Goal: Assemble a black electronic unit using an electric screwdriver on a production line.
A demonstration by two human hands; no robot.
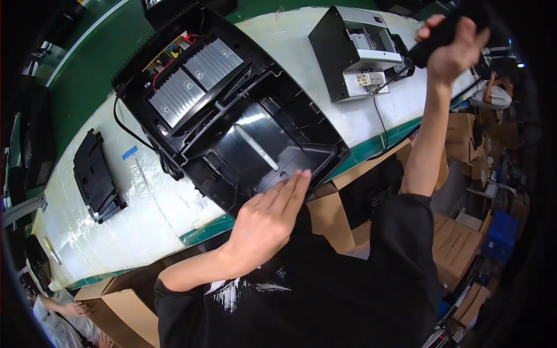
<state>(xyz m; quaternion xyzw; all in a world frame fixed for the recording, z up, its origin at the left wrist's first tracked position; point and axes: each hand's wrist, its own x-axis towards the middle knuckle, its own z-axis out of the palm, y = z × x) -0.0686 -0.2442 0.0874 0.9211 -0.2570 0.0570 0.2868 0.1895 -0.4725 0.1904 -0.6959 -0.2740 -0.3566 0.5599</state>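
Note:
In the middle of the head view a large black plastic housing (313, 127) lies open on the table. It holds ribbed silver metal plates (194, 78) and a shiny smooth panel (249, 142). My left hand (264, 217) rests on its near edge, fingers stretched out and close together, with nothing in them. At the upper right my raised right hand (455, 55) has its fingers around a dark object (444, 37). That object blends into the dark rim, so its kind is unclear. Left of that hand stands a black and silver device (333, 55) with a switch and a pale connector block.
A flat black plastic part (96, 177) lies at the left on the film-covered table (156, 203). Open cardboard boxes (328, 217) stand along the near edge. More cartons (458, 246) and a blue bin (501, 236) are at the right. Other people's hands (75, 309) show at the lower left.

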